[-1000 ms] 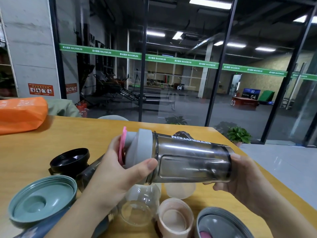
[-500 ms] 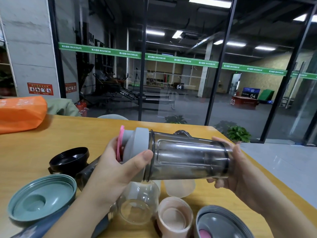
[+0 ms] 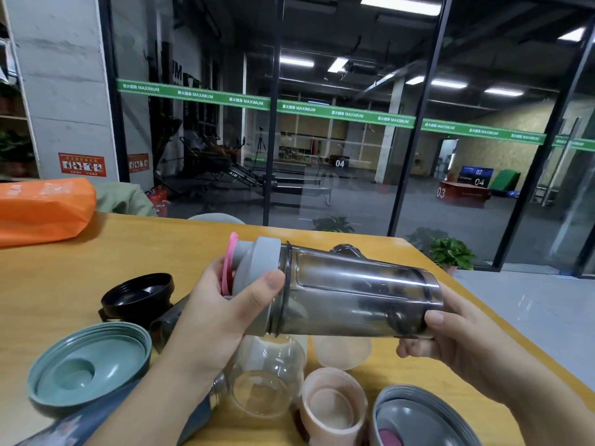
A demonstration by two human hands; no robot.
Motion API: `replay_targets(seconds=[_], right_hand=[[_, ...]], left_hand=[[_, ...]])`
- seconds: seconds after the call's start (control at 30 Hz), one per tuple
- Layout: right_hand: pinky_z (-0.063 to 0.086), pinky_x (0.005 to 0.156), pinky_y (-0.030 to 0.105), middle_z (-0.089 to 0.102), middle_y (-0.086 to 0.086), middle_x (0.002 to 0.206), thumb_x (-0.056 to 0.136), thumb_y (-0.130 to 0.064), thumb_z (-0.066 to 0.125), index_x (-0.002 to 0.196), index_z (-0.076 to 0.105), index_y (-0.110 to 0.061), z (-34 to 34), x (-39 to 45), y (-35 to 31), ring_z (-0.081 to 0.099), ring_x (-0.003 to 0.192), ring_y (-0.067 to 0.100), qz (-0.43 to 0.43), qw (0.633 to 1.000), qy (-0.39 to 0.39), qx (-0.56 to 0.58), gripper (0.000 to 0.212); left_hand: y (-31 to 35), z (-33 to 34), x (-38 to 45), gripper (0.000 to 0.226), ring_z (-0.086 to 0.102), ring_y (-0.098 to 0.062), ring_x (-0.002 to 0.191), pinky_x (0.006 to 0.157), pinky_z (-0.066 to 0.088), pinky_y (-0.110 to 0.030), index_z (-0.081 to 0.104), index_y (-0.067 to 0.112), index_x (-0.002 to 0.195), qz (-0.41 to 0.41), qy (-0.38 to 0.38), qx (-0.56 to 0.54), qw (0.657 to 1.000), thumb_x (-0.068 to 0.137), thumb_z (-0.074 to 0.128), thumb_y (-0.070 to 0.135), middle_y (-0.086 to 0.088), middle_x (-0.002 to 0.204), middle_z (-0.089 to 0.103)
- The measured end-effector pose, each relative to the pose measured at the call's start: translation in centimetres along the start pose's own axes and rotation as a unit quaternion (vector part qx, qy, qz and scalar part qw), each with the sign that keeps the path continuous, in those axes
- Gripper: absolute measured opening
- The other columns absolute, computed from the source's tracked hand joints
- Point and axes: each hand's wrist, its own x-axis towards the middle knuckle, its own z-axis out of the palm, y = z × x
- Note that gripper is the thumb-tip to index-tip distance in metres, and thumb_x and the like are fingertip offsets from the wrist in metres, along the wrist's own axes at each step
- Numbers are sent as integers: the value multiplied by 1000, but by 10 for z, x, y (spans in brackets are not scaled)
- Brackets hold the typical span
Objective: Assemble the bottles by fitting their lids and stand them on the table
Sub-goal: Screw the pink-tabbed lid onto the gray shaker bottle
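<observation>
You are in the middle of putting the lid on one bottle. You hold the smoky bottle [image 3: 360, 300] on its side in the air, above the middle of the table [image 3: 64, 278]. Its top points to 9 o'clock and its bottom to 3 o'clock, and the bottom end dips a little.

Your left hand [image 3: 209, 320] wraps round the grey lid [image 3: 260, 278]. The thumb lies over the rim and the fingers curl behind, next to the pink flap [image 3: 228, 265]. Your right hand [image 3: 460, 336] grips the bottom of the bottle, thumb on the near side and fingers tucked under.

The lid looks almost on. A thin dark line shows where it meets the bottle, so I think it needs one more twist. Hold the bottom tight and turn the lid until it stops. Then tip the bottle up and stand it on a bare bit of table, maybe at 12 o'clock.

More parts wait under your hands: a teal lid [image 3: 87, 368] at 8 o'clock, a black lid [image 3: 138, 294] at 9 o'clock, a clear bottle [image 3: 267, 378] and a pink cup [image 3: 333, 407] at 6 o'clock, and a grey lid with a pink spot [image 3: 418, 420] at 5 o'clock.

Compared with a second ago, the bottle leans more, with its bottom lower. Your right thumb now sits on the near side. Your left hand keeps the same grip on the lid.
</observation>
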Motion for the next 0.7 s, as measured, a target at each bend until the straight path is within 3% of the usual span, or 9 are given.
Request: replay_targets(seconds=[0.1,0.2,0.3,0.43,0.57,0.7], right_hand=[[57,56,29,69,16,78,44,-34,85,119,54,-9,1,0,1,64,58,30,0,1000,8,-8,84],[56,56,30,68,16,75,34,-49,91,118,54,-8,5,-1,-1,64,57,30,2,1000,16,-11,101],[56,56,29,68,14,74,32,-53,90,118,53,-7,7,-1,-1,63,57,29,1,1000,21,-13,104],[56,55,30,68,11,67,31,-60,88,116,52,-4,7,-1,-2,63,53,26,-3,1000,23,-14,108],[56,53,30,70,11,66,32,-66,84,115,52,0,8,0,1,62,52,25,13,1000,6,8,111],[56,51,29,71,17,79,30,-62,86,116,54,-1,9,2,5,65,56,29,17,999,8,37,110]], left_hand=[[-2,-1,0,85,68,-9,72,54,49,-18,60,21,114,0,12,8,1000,39,76,56,-2,94,71],[-1,0,0,85,69,-8,72,54,50,-17,60,20,114,3,29,-8,1000,38,76,53,-1,93,73],[-1,0,0,85,69,-7,73,56,50,-17,59,19,115,5,32,-11,999,39,75,53,-2,96,72],[-1,0,-1,81,69,-19,84,68,51,-30,61,20,113,8,32,-12,999,41,76,54,-9,101,72],[2,1,-2,74,71,-13,74,55,52,-20,60,22,109,30,22,-14,999,41,76,47,2,86,74],[3,0,-3,72,72,-14,73,54,53,-19,59,24,107,36,16,-15,999,40,76,46,5,84,74]])
